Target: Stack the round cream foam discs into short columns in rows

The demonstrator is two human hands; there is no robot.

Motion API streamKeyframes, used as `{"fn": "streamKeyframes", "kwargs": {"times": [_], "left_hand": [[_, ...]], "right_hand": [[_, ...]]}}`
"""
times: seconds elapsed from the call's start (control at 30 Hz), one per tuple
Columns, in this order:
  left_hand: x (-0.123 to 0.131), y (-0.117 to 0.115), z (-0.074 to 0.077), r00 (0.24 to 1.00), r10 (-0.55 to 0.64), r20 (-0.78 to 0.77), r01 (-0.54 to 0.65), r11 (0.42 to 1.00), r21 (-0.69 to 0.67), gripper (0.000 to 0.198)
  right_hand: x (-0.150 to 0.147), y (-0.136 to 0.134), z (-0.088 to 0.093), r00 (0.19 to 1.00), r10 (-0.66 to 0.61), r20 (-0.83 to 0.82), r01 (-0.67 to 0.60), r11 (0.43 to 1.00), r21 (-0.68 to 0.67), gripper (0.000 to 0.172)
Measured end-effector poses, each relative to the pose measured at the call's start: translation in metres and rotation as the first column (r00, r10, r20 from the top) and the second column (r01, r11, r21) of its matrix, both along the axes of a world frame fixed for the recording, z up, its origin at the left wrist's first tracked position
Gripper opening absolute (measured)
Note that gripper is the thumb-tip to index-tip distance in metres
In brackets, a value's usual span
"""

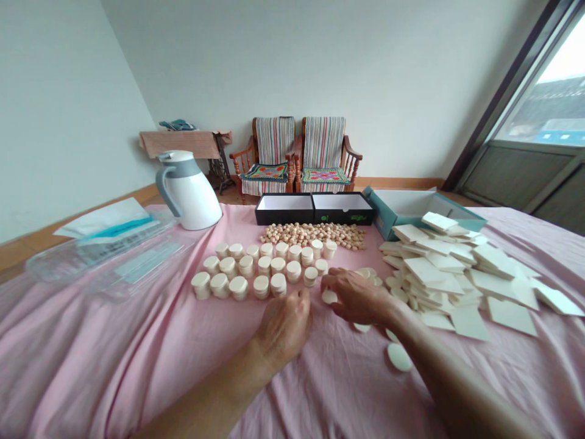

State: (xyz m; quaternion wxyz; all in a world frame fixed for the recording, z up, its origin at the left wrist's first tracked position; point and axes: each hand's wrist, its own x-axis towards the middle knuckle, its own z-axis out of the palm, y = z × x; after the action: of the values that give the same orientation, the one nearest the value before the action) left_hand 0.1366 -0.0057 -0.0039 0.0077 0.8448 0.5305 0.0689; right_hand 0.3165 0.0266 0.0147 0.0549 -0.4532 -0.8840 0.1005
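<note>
My left hand [284, 322] is closed just in front of the stacks, its fingers curled away from view; whether it holds anything is hidden. My right hand [354, 297] is bent over the cloth to the right, thumb and fingers around a pale round wooden disc [329, 297]. Short stacks of such discs, one of them a front stack [278, 285] beside my left hand, stand in several rows. Loose discs lie under and beside my right forearm, among them a single disc [399, 357] near the front.
Small wooden beads [315, 235] lie in a band behind the stacks, before black open boxes [286, 210]. At right, square wooden pieces [429, 271] are heaped against a teal box [388, 213]. A white jug [194, 195] and clear plastic packaging [109, 250] are at left on the pink cloth [192, 353].
</note>
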Motion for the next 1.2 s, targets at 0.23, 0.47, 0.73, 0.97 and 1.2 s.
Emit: {"fn": "streamKeyframes", "kwargs": {"times": [0.23, 0.47, 0.73, 0.97, 1.2], "left_hand": [[-0.004, 0.006, -0.006, 1.000, 0.027, 0.005, -0.027, 0.999, -0.029, 0.028], [-0.005, 0.009, -0.008, 1.000, 0.021, 0.012, -0.020, 0.999, -0.037, 0.038], [-0.005, 0.008, -0.005, 0.999, 0.018, 0.027, -0.017, 0.998, -0.054, 0.031], [-0.005, 0.007, -0.006, 0.999, 0.020, 0.046, -0.017, 0.997, -0.075, 0.029], [-0.006, 0.007, -0.004, 0.997, -0.003, 0.077, 0.009, 0.997, -0.078, 0.027]], "right_hand": [[-0.008, 0.000, -0.002, 0.967, -0.198, -0.159, 0.208, 0.977, 0.053, 0.033], [-0.012, 0.006, -0.008, 0.950, -0.170, -0.260, 0.169, 0.985, -0.027, 0.053], [-0.018, 0.012, -0.007, 0.961, -0.175, -0.215, 0.149, 0.980, -0.132, 0.053], [-0.022, 0.015, 0.001, 0.969, -0.195, -0.153, 0.166, 0.969, -0.184, 0.044], [-0.026, 0.018, 0.000, 0.965, -0.223, -0.137, 0.195, 0.962, -0.191, 0.044]]}}
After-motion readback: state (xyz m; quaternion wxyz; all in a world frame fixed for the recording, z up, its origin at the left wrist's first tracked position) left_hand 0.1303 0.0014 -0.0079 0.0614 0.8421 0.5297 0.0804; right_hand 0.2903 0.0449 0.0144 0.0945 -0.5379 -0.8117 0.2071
